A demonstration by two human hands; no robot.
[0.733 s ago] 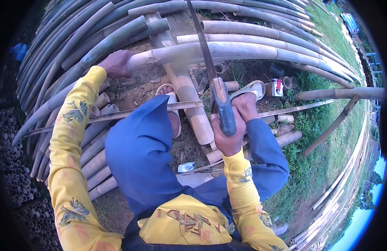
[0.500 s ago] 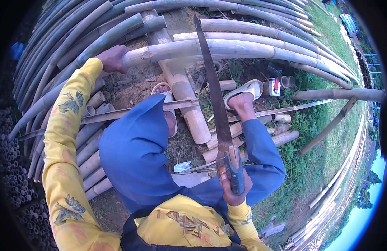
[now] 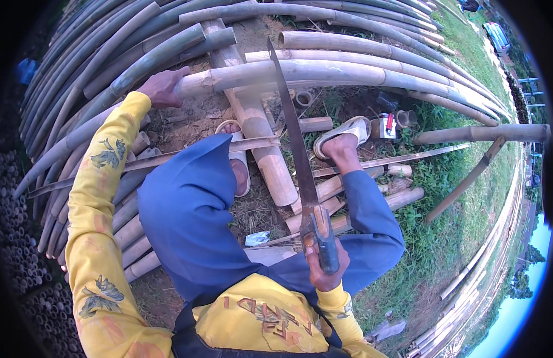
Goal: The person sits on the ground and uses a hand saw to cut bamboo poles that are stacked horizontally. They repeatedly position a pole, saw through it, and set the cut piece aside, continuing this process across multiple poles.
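Note:
My left hand (image 3: 165,88) is closed round the left end of a long pale bamboo pole (image 3: 324,71), which runs across in front of me to the right. In my right hand (image 3: 327,267) is the dark handle of a handsaw (image 3: 295,137), its fingers wrapped round it. The long brown blade points away from me and crosses the pole, with the tip beyond it. Whether the teeth touch the pole I cannot tell. A thick bamboo piece (image 3: 267,149) lies lengthwise under the pole, between my sandalled feet.
Bamboo poles (image 3: 67,89) are piled at the left and far side. Short cut pieces (image 3: 402,197) lie near my right foot. A post (image 3: 479,135) with a slanted prop stands at the right, beside grass. A small box with a red item (image 3: 389,125) sits past my right foot.
The saw and my right hand have shifted slightly left, and the blade tip has come a little nearer. My left hand stays on the pole's end.

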